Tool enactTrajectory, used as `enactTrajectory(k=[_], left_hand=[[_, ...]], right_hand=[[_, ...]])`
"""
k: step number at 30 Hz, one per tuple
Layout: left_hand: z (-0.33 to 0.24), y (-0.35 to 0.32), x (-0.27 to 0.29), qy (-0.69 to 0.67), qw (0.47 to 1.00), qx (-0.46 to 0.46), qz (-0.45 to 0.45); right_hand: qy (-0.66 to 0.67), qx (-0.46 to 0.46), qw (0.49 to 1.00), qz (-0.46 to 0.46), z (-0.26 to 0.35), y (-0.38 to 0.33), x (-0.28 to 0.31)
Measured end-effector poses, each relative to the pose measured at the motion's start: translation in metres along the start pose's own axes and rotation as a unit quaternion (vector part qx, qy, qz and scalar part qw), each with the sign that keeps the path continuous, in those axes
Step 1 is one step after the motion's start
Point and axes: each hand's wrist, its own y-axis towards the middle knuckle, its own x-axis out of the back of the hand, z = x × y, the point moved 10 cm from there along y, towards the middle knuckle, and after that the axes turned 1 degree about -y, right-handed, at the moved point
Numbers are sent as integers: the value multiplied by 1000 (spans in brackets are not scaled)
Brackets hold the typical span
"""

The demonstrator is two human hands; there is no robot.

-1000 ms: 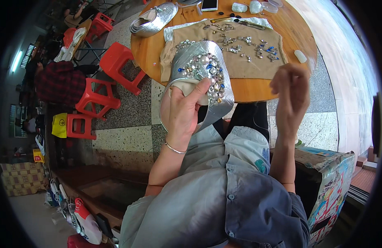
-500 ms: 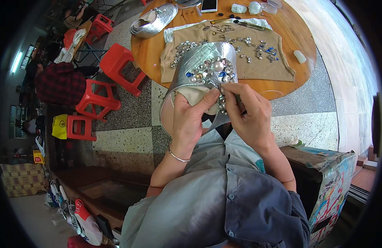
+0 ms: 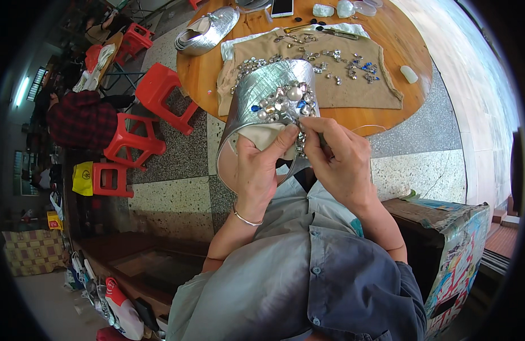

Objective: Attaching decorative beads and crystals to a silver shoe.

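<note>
A shiny silver shoe upper with a pale lining is held over the near edge of the table. Pearls, clear rhinestones and a few blue ones form a cluster on it, running down along its right side. My left hand grips the opening's edge, its thumb lying just below the cluster and its other fingers mostly hidden inside. My right hand pinches at the lower right of the stones, with thumb and forefinger together; whatever is between them is too small to make out.
On the round wooden table, a brown cloth carries loose rhinestones, tweezers and a brush. A second silver shoe upper, a phone and a white bottle lie around it. Red stools stand left; a cardboard box stands right.
The whole view has shifted slightly. The silver upper has tilted a little in my hands, while both hands keep nearly the same grip.
</note>
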Motion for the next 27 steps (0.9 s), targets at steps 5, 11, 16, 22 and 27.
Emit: enactTrajectory(k=[5,11,16,22,27], left_hand=[[-10,-14,0,167,981,-79,-65],[7,-15,-4,94,992,-77,-27],[19,1,10,142,988,-43,-47],[7,14,1,-20,998,-53,12],[13,15,-9,-95,992,30,79]], right_hand=[[-32,-1,999,-14,1,-1,1],[-20,-29,999,-37,-19,-1,-3],[29,-44,999,14,-38,-10,-17],[216,-297,927,76,-30,-15,20],[185,-267,942,-81,-93,1,79]])
